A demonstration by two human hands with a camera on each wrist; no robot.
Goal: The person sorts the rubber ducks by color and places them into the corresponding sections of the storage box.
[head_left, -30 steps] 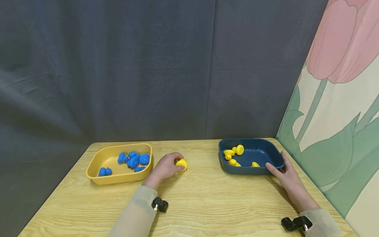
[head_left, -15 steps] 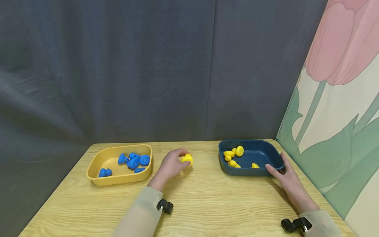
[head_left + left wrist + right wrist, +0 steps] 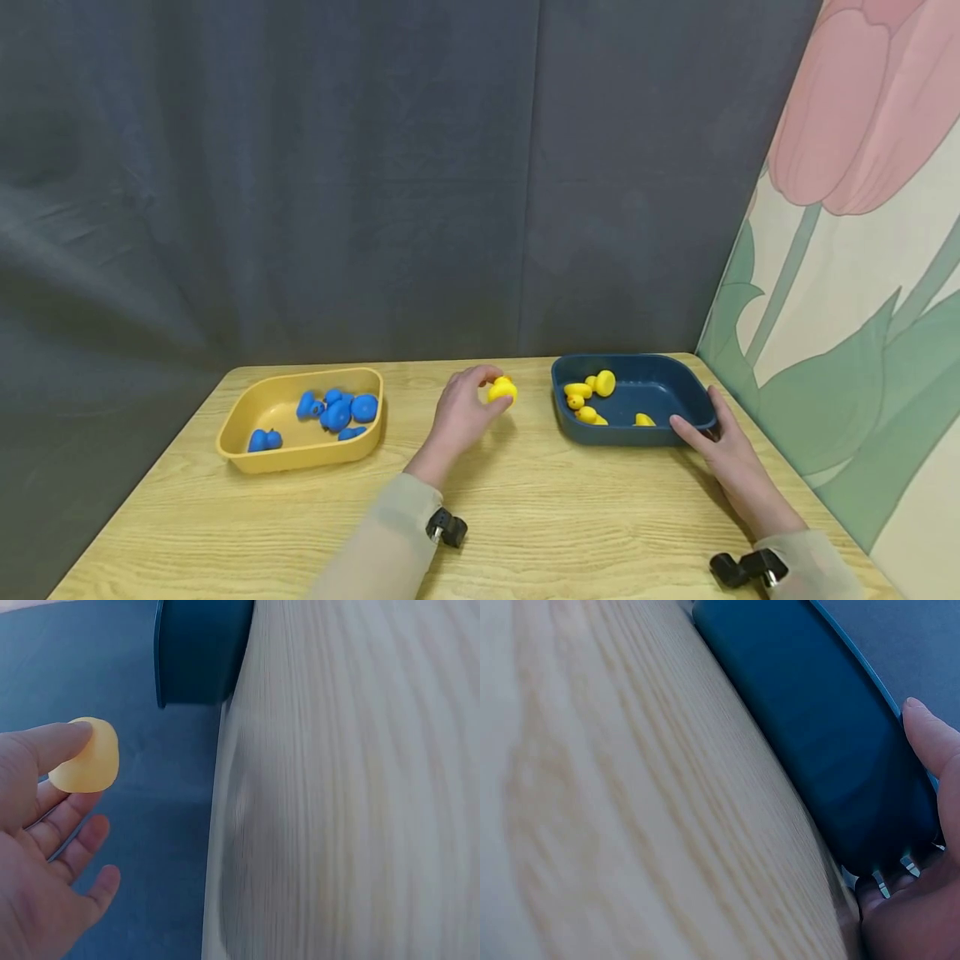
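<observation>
My left hand (image 3: 459, 417) pinches a yellow rubber duck (image 3: 501, 391) between thumb and fingers, raised over the table between the two trays. In the left wrist view the thumb lies across the duck (image 3: 99, 766), and the other fingers are loosely bent below it. At the right, my right hand (image 3: 733, 467) holds the near right corner of a dark blue tray (image 3: 600, 437), thumb on the rim and fingers around the outer side. Inside that tray lie several yellow ducks (image 3: 577, 390), mostly on its left side.
A yellow tray (image 3: 300, 457) with several blue ducks (image 3: 337, 414) stands on the left of the wooden table (image 3: 555, 517). A dark curtain (image 3: 375, 183) hangs behind the table. Along the right side is a wall with a tulip print (image 3: 825, 350).
My left hand has lifted the yellow duck from beside the yellow tray and carried it rightward, toward the dark blue tray. The right hand stays at its corner.
</observation>
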